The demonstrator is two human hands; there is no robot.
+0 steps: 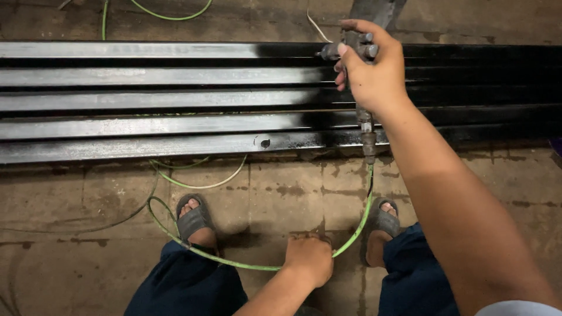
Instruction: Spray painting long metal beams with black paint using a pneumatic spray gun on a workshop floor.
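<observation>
The spray gun sits in the right hand, held out over a row of long metal bars that lie side by side across the floor. The gun's grey cup rises at the top edge of the view; what is in it cannot be seen. The gun's body points left along the bars, and its handle runs down through the fist to a fitting just past the nearest bar. The right hand is closed firmly round the gun, the index finger curled over the top near the trigger, and the forearm stretches forward from the lower right.

From the fitting a green hose drops and curves left across the floor. The left hand is clenched round that hose low down between the knees, knuckles up, wrist bent in from below.

The bars are bare grey metal on the left and glossy black on the right, the change falling roughly under the gun. The nearest bar shows a small hole near that boundary.

The person squats, in dark blue trousers, with grey sandals on the feet. The floor is worn, stained brown tile. More green hose loops beyond the bars, and thin dark cables trail at the left.
</observation>
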